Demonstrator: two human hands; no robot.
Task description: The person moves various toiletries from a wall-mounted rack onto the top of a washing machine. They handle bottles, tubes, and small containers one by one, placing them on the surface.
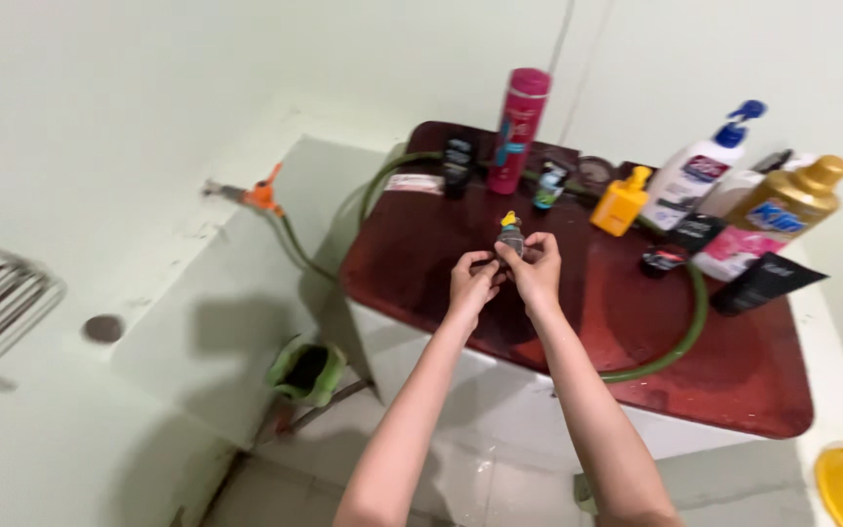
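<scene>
Both my hands meet over a dark red board [734, 371] and hold a small dark bottle with a yellow cap [510, 234]. My left hand [471, 280] grips its lower part from the left. My right hand [536, 268] wraps it from the right, fingers by the neck. The bottle stands upright between them.
A green hose [685, 337] loops over the board from an orange tap [263, 195] on the wall. At the back stand a tall pink bottle [517, 129], a small orange bottle [622, 202], a white pump bottle [700, 171], a gold-capped bottle [782, 210] and black tubes [763, 283]. A green container [306, 371] sits on the floor.
</scene>
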